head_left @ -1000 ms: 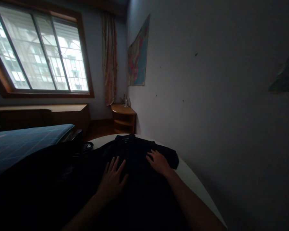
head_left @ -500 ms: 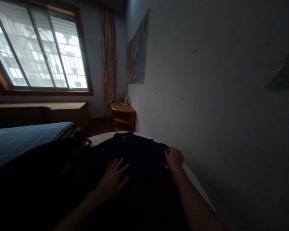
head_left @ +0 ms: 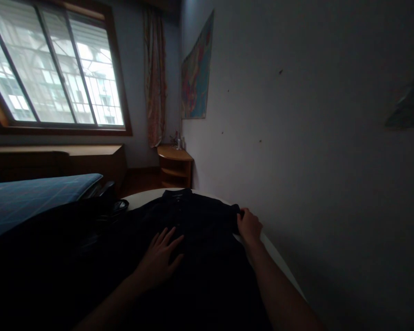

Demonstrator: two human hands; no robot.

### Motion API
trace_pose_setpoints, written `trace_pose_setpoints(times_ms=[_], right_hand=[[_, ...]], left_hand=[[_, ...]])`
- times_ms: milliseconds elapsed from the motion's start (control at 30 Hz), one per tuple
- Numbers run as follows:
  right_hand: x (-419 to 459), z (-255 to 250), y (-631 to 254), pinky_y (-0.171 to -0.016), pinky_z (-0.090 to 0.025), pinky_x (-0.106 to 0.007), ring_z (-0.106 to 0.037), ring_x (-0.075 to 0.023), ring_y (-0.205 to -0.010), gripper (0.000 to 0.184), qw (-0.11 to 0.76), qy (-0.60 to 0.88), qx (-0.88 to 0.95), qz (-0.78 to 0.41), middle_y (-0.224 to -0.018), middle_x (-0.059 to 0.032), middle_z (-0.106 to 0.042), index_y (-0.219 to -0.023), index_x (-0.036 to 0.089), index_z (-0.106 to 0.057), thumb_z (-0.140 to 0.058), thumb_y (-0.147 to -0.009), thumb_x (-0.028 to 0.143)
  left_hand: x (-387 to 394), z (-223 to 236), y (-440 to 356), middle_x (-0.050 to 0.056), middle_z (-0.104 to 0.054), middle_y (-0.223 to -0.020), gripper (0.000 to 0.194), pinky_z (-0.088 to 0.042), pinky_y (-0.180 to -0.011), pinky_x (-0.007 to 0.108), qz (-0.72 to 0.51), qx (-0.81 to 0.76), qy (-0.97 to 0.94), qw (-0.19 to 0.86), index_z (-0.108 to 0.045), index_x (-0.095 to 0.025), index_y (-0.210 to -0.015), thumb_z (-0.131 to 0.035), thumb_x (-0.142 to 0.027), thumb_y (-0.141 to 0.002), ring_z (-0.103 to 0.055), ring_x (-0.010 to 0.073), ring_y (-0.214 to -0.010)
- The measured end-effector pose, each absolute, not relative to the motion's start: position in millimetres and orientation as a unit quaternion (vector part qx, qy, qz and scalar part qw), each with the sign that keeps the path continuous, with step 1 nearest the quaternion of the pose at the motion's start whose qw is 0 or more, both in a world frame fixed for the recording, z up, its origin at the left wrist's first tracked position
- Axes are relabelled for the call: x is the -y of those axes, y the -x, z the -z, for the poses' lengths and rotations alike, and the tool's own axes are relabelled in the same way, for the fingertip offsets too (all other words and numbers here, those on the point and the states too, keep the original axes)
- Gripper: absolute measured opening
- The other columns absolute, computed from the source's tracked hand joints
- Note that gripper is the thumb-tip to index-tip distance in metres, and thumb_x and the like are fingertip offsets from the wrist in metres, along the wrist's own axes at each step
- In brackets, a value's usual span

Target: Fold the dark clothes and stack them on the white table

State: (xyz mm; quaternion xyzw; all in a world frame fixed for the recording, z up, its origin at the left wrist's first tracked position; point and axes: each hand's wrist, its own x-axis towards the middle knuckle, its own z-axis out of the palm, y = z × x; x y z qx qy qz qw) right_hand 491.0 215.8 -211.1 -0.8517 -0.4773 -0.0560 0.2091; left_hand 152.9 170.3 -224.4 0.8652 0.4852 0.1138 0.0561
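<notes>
Collar point(head_left: 177, 195) toward the far edge, a dark shirt point(head_left: 203, 220) lies spread, buttoned front up, over a pale tabletop point(head_left: 140, 199) with a curved rim. Its lower part runs toward the camera and sinks into shadow, so the hem cannot be made out. The person's left hand point(head_left: 162, 255) rests palm down on the front of the shirt, below the collar, fingers fanned apart; its grip is released, with nothing held. The right hand point(head_left: 249, 225) is at the end of the sleeve point(head_left: 232, 216) on the right, its fingers bent around the cloth edge; this grip is grasping the sleeve, which bunches slightly beside the fingertips. Near the left side of the tabletop sits a glossy black item point(head_left: 120, 205), too dim to identify. Farther left is a blue checked mattress point(head_left: 37, 195). Beyond stand a low wooden cabinet point(head_left: 100, 158) beneath a barred window point(head_left: 55, 69), and a corner shelf point(head_left: 175, 153) bearing a few small objects. A patterned curtain point(head_left: 155, 82) hangs near the corner, and a coloured map point(head_left: 197, 73) is on the wall point(head_left: 313, 161).
</notes>
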Motion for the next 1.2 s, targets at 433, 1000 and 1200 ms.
trace_pose_setpoints(times_ms=[433,1000,1200], right_hand=[[-217.5,198.3,-460.8,-0.112,-0.033,-0.042,-0.051,-0.0208,-0.126,0.053,0.379,0.587,0.709,0.095,-0.137,-0.0056,-0.058,-0.124,0.021,-0.062,-0.036,-0.081,0.003],[-213.2,196.4,-440.6,-0.094,-0.04,-0.037,-0.055,-0.0258,-0.113,0.017,0.197,0.68,0.703,0.066,-0.119,-0.0089,-0.067,-0.09,0.021,-0.072,-0.058,-0.086,0.027],[-214.1,174.9,-438.2,-0.08,-0.043,-0.03,-0.064,-0.022,-0.09,0.026,0.356,0.728,0.585,0.021,-0.098,-0.0101,-0.071,-0.106,0.018,-0.061,-0.042,-0.096,0.033]], left_hand=[[-172.8,229.9,-151.4,0.008,-0.029,-0.16,0.054,-0.022,-0.117,0.058,-0.114,-0.48,-0.868,0.053,-0.044,-0.034,-0.146,-0.045,-0.05,-0.095,-0.023,0.0347,-0.147],[-172.7,229.1,-151.7,0.008,-0.03,-0.16,0.054,-0.023,-0.116,0.059,-0.109,-0.484,-0.867,0.055,-0.045,-0.033,-0.146,-0.046,-0.05,-0.095,-0.024,0.0358,-0.146],[-171.5,228.2,-151.3,0.008,-0.029,-0.16,0.055,-0.022,-0.117,0.058,-0.109,-0.482,-0.868,0.055,-0.044,-0.032,-0.146,-0.047,-0.05,-0.095,-0.023,0.035,-0.146]])
